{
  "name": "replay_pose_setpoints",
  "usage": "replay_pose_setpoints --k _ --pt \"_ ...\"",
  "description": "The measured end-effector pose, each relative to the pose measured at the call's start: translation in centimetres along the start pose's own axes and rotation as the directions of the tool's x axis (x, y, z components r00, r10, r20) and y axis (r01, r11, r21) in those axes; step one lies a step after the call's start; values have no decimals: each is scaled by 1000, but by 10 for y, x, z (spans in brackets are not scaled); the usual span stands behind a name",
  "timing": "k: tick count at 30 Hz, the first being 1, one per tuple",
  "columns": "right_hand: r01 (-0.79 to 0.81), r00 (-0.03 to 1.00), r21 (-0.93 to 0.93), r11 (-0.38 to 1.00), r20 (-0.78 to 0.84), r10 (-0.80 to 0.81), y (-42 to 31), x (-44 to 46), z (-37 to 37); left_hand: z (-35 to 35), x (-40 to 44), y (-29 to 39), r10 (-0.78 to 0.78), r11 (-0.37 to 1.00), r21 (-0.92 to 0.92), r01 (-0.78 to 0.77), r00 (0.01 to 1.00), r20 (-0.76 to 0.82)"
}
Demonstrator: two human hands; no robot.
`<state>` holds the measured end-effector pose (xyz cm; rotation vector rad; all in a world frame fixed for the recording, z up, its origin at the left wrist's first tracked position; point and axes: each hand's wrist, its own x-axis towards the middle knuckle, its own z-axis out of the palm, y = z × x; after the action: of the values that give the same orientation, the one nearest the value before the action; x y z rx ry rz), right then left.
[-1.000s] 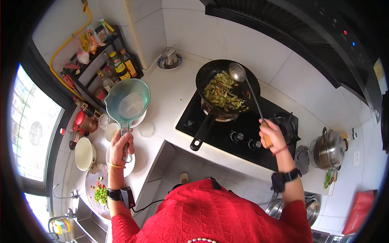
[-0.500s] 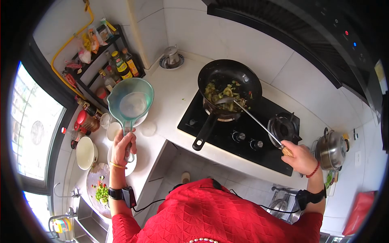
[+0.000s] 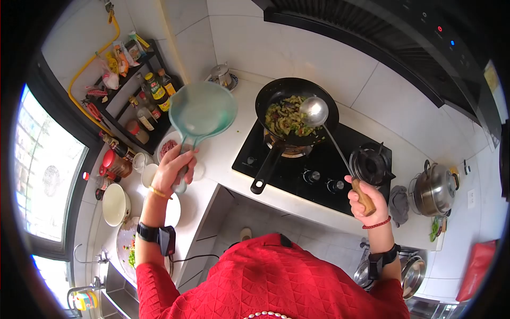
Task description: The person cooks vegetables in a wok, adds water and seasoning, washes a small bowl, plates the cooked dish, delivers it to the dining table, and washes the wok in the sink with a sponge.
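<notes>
My left fingers are gripping a scoop, right fingers clamping a ladle (wooden handle) over the wok.

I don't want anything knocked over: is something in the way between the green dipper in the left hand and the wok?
Nothing visible stands between the green dipper, held in the left hand, and the wok: the gap shows white countertop. The ladle in the right hand is over the wok's right side, beyond that gap.

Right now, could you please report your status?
Left hand holding teal scoop. Right hand holding ladle. Food in pan on stove. Ladle partly hides pan.
</notes>
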<state>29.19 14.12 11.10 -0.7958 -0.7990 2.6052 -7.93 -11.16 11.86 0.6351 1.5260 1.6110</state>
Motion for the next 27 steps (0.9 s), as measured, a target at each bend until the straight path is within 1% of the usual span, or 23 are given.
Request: replay_pose_setpoints --k 3,6,9,12,15,16,22,27 --pt "-28 989 84 996 150 15 0 -3 12 21 18 21 -58 979 199 43 996 70" --pt "-50 982 122 991 185 27 4 1 21 48 39 31 -67 945 326 23 990 123" --pt "-73 980 142 987 194 45 8 6 27 65 69 25 -53 949 314 -20 974 221" --pt "-79 977 144 986 209 47 8 6 30 85 94 22 -49 922 382 -68 956 289" --pt "-83 976 156 984 213 48 7 2 33 99 116 14 -55 879 465 -106 945 321" --pt "-83 976 163 983 212 47 7 0 33 102 123 10 -51 882 457 -114 942 332" --pt "-57 979 157 986 205 24 9 -4 33 115 139 4 -51 862 492 -125 943 328" --pt "-82 971 190 978 236 36 11 -2 30 115 146 -2 -36 875 470 -115 953 301"
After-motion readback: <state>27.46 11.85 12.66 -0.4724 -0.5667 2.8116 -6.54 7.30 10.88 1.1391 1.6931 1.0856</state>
